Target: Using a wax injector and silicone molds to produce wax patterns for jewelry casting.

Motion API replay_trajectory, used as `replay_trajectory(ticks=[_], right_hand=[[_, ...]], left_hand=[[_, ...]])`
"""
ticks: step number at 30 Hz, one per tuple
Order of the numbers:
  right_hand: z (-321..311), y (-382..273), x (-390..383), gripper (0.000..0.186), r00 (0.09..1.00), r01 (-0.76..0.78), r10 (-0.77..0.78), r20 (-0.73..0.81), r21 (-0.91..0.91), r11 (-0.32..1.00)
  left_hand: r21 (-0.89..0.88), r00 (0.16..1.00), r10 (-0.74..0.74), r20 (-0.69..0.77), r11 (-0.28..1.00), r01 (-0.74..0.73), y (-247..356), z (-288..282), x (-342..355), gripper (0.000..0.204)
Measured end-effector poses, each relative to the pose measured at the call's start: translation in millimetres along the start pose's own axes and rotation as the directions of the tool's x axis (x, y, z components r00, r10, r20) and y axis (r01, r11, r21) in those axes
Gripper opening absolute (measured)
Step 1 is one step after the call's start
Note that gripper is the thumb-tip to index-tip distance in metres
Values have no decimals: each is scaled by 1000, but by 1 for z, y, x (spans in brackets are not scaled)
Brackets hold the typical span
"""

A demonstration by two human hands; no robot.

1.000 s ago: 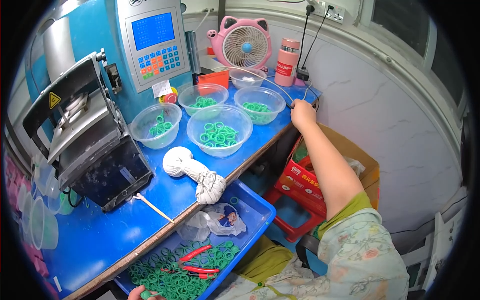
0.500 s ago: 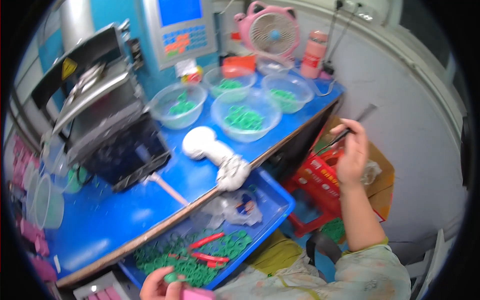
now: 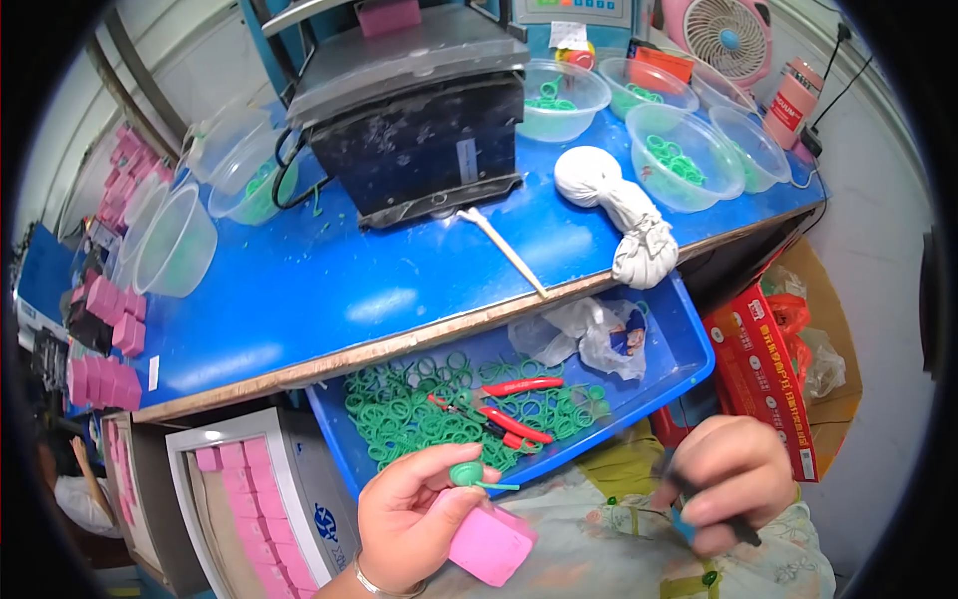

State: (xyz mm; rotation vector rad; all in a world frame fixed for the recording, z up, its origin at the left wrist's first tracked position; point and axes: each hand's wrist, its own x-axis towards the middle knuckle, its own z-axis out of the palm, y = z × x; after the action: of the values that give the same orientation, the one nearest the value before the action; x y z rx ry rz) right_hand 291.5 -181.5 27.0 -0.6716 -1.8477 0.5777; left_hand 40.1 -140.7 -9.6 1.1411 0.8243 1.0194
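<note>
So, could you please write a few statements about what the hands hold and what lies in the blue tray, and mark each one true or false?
1. The left hand holds a pink block and a small green ring piece. True.
2. The right hand is empty. False: it grips a thin dark tool with a bit of blue on it.
3. Red-handled pliers lie among the green rings in the blue tray. True.
4. The knotted white cloth lies inside the tray. False: it lies on the blue worktop, near its front edge.
5. The clear bowls by the pink fan hold red rings. False: the rings in them are green.
</note>
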Motion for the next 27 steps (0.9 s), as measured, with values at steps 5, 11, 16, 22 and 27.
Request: replay_trajectory(ticks=[5,11,16,22,27], right_hand=[[19,-1,-7,20,985,-69,65,158,17,997],[27,5,-12,29,984,-44,46,173,-14,999],[29,7,-13,30,981,-64,62,185,3,998],[30,8,-14,30,978,-74,72,197,-1,997],[29,8,-13,32,977,-85,84,197,-7,996]], left_hand=[[-118,994,-22,103,992,34,0,-6,0,32],[-79,997,-43,61,996,47,1,-3,0,30],[-56,999,-34,33,998,36,0,-4,0,30],[-76,999,-32,39,996,35,-1,-6,0,30],[-74,998,-64,28,995,65,0,-7,0,30]])
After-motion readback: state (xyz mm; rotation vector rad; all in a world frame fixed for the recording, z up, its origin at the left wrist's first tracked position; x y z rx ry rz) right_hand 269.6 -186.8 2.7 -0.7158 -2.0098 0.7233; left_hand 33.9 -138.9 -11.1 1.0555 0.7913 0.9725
